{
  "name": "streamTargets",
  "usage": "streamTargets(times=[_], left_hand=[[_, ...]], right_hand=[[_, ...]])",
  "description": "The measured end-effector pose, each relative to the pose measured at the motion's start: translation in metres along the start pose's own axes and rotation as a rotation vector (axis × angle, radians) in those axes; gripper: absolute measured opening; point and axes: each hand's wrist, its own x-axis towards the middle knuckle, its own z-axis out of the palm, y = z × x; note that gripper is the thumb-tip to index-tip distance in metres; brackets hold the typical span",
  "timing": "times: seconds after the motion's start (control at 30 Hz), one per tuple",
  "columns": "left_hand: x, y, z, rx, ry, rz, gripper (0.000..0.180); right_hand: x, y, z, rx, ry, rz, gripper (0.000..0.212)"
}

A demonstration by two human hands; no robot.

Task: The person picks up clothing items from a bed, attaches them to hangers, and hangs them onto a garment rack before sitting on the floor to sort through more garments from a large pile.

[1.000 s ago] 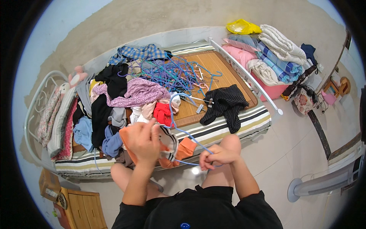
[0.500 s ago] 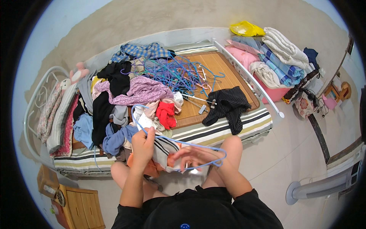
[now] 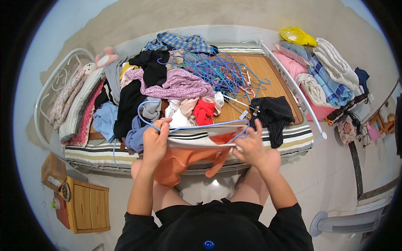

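Observation:
A blue clothes hanger [image 3: 197, 126] is held crosswise above my lap, its hook curling up on the left. My left hand [image 3: 155, 142] is closed round the hanger near its hook side, with cloth bunched below. On the other end, my right hand [image 3: 252, 146] pinches the hanger's corner together with the garment's edge. The garment [image 3: 182, 161] is orange, with a pale band carrying dark stripes along its top. It hangs down between my hands, stretched along the hanger. Whether the hanger's far end lies inside the cloth is partly hidden by my right fingers.
Behind my hands a bed holds a heap of clothes [image 3: 178, 85], a tangle of blue and purple hangers [image 3: 226, 71] and black striped clothing [image 3: 274, 119]. Folded bedding [image 3: 335, 67] is stacked at the right. A wooden cabinet [image 3: 90, 205] stands low left, a fan [image 3: 347, 224] low right.
My right hand has come out from within the hanger loop and moved right and up to its end. The garment is now spread wide, its orange part hanging down. The view has shifted left.

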Motion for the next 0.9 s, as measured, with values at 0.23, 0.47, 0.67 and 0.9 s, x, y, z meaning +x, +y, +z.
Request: streamTargets(times=[0.23,0.47,0.67,0.9], left_hand=[[0.001,0.002,-0.011,-0.11,0.037,-0.032,0.025],[-0.02,0.02,-0.004,0.097,-0.157,0.035,0.023],[-0.03,0.021,0.03,0.183,-0.041,0.161,0.021],[-0.02,0.037,0.02,-0.095,-0.202,0.132,0.023]], right_hand=[[0.032,0.007,-0.052,-0.208,0.216,-0.142,0.027],[0.035,0.014,-0.068,0.092,0.184,-0.174,0.033],[0.04,-0.045,-0.044,0.414,0.238,-0.217,0.025],[0.045,-0.068,-0.047,0.302,0.247,-0.121,0.043]])
